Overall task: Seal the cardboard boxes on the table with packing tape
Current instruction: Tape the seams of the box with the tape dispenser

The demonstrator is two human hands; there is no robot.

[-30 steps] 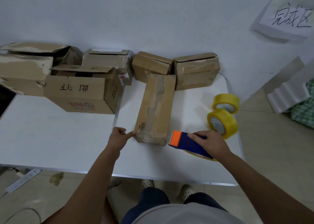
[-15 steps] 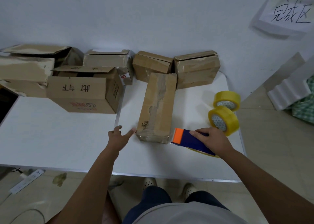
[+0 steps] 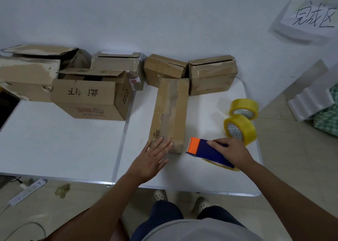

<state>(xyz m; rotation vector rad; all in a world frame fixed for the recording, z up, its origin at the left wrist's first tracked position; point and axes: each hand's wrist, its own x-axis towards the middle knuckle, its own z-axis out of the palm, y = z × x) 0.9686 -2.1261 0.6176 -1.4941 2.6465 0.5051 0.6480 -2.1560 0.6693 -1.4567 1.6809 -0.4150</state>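
Note:
A long narrow cardboard box (image 3: 171, 111) lies lengthwise on the white table (image 3: 64, 145), with torn old tape down its top seam. My left hand (image 3: 152, 158) lies flat with straight fingers on the box's near end. My right hand (image 3: 231, 152) grips a blue tape dispenser with an orange front (image 3: 204, 149), which sits on the table just right of the box's near end, its yellow tape roll showing underneath.
Two spare yellow tape rolls (image 3: 239, 129) stand near the table's right edge. Several more cardboard boxes line the back wall, including an open printed one (image 3: 91, 98) at left. A power strip (image 3: 27, 191) lies on the floor.
My left hand rose from the table beside the box's near left corner and now lies flat on the box's near end. The right hand still holds the dispenser in about the same spot.

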